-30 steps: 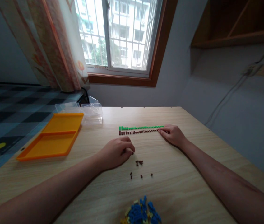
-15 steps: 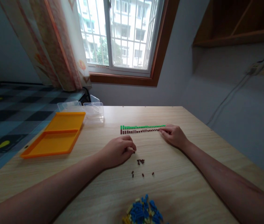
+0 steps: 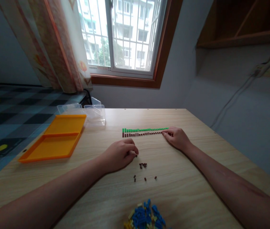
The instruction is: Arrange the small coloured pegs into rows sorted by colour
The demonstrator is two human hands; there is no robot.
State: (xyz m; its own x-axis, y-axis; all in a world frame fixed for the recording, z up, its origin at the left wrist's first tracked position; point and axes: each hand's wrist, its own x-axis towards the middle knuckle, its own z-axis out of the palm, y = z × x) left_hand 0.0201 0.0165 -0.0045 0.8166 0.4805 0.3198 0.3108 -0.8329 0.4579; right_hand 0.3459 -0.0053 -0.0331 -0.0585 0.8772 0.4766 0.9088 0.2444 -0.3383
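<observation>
My left hand [image 3: 120, 155] rests on the table with its fingers curled, pinching a small dark brown building brick [image 3: 136, 156] at the fingertips. Farther off to the right, my right hand [image 3: 176, 137] has thumb and forefinger closed at the right end of a row of brown bricks [image 3: 139, 134], on a brown brick mostly covered by the fingers. Just behind that row runs a row of green bricks [image 3: 144, 129], its right end partly hidden by the same hand. A small cluster of loose brown bricks [image 3: 143, 165] lies nearer me, with several single ones in front of it.
Blue and yellow bricks [image 3: 141, 216] are heaped at the table's near edge. On the left lies an open orange tray [image 3: 50, 156], with clear plastic boxes [image 3: 95, 116] behind it. A window [image 3: 130, 41] and a curtain [image 3: 60, 47] are beyond the table [image 3: 184, 194].
The whole view has shifted very slightly. Both hands keep nearly the same pose and place, and the bricks lie as before.
</observation>
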